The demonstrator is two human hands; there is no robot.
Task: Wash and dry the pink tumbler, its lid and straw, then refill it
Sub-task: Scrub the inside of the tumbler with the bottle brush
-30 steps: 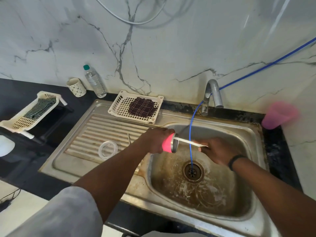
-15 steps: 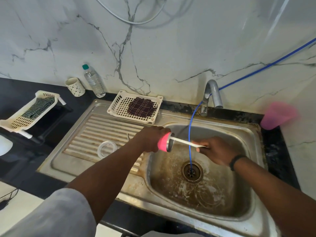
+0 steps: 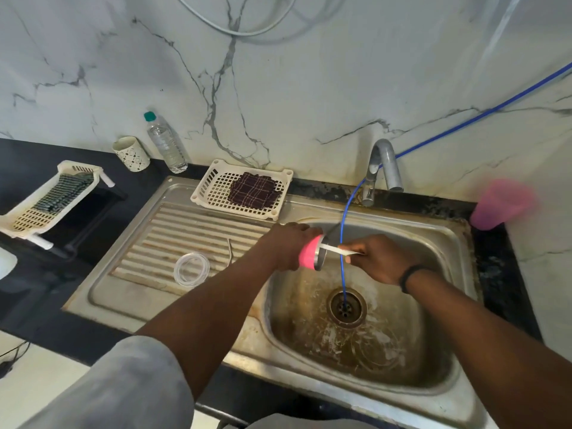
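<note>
My left hand [image 3: 288,247] grips the pink tumbler [image 3: 310,256] on its side over the left edge of the sink basin [image 3: 439,376], its steel mouth facing right. My right hand [image 3: 379,258] pinches a white straw [image 3: 335,249] whose far end sits inside the tumbler's mouth. The clear round lid [image 3: 191,269] lies flat on the ribbed drainboard [image 3: 185,230], apart from both hands.
A thin blue hose [image 3: 343,243] hangs from the wall past the tap [image 3: 382,168] into the drain [image 3: 346,307], crossing just behind the straw. White basket with a dark cloth [image 3: 252,190], water bottle [image 3: 165,144], patterned cup [image 3: 131,153], second basket [image 3: 49,199] and a pink cup [image 3: 501,202] stand around.
Both hands stay over the basin with the tumbler and straw; the straw has slid slightly in the tumbler's mouth. The view has shifted a little.
</note>
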